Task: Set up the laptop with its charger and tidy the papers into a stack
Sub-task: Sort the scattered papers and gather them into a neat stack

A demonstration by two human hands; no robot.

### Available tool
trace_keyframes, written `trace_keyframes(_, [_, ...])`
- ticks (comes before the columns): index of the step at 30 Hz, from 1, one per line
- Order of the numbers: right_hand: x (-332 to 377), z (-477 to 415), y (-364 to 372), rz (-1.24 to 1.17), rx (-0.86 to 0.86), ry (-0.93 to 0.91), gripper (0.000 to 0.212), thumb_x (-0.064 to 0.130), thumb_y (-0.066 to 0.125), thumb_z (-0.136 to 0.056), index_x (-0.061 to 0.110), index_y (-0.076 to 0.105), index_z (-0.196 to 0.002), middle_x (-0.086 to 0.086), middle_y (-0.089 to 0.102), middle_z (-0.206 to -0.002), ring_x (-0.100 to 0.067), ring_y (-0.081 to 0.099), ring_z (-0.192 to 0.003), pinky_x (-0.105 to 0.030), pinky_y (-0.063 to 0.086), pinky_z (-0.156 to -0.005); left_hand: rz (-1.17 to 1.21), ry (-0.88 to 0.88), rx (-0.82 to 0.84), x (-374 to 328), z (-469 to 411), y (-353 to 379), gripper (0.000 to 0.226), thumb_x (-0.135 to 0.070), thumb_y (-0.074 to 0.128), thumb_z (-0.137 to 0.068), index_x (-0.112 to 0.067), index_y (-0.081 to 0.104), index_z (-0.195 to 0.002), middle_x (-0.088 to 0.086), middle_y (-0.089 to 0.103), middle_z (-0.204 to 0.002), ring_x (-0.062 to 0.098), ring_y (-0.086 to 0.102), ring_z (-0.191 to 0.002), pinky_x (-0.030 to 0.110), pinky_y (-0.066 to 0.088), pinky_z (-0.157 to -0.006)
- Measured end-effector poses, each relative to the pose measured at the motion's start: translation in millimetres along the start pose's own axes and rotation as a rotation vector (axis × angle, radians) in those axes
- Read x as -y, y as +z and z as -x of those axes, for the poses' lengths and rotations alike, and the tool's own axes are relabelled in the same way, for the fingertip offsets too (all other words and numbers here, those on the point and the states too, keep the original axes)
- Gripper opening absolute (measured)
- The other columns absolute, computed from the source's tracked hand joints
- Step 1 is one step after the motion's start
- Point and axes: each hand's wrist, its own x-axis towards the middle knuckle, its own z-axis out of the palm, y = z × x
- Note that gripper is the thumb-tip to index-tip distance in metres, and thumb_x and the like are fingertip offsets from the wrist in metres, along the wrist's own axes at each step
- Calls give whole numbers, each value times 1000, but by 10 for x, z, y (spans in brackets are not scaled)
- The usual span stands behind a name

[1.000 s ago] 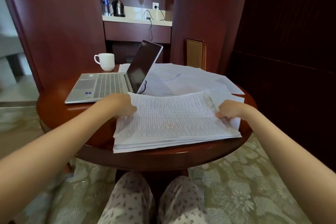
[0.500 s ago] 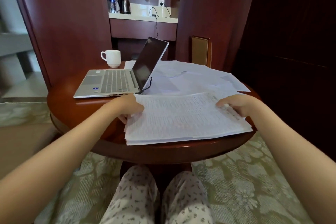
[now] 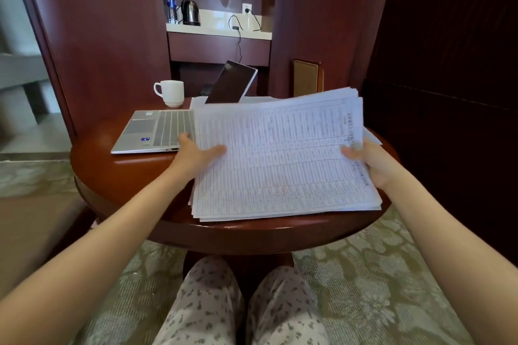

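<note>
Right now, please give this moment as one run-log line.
stage: tidying papers | paper stack: far edge tilted up | left hand: grips its left edge | right hand: grips its right edge | laptop: open

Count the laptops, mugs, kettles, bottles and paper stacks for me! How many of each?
laptop: 1
mug: 1
kettle: 1
bottle: 1
paper stack: 1, held by the left hand and the right hand
Total: 5
</note>
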Motion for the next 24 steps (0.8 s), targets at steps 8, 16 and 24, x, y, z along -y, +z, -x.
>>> trace_keyframes(8, [346, 2, 228, 53, -291, -356, 31, -1, 52, -91, 19, 54, -114, 7, 65, -104, -3, 69, -84, -21, 57, -65, 324, 391, -52, -494, 68, -186, 39, -23, 62, -87, -17, 47, -123, -5, 57, -113, 14, 56, -105, 33, 48, -87])
trace_keyframes(16, [254, -14, 272, 3, -181, -284, 69, 45, 85, -49, 23, 61, -110, 4, 70, -109, -16, 67, -102, -40, 52, -91, 450, 427, -29, -391, -83, -325, 39, -26, 68, -79, -18, 52, -113, -4, 63, -109, 17, 62, -102, 38, 52, -87])
trace_keyframes(24, [381, -122, 372, 20, -171, -329, 35, 14, 71, -72, 24, 62, -105, 4, 69, -108, -15, 65, -103, -39, 47, -97, 400, 439, -16, -528, -220, -200, 30, -17, 71, -76, -22, 55, -100, -14, 60, -95, 10, 59, -94, 33, 48, -87])
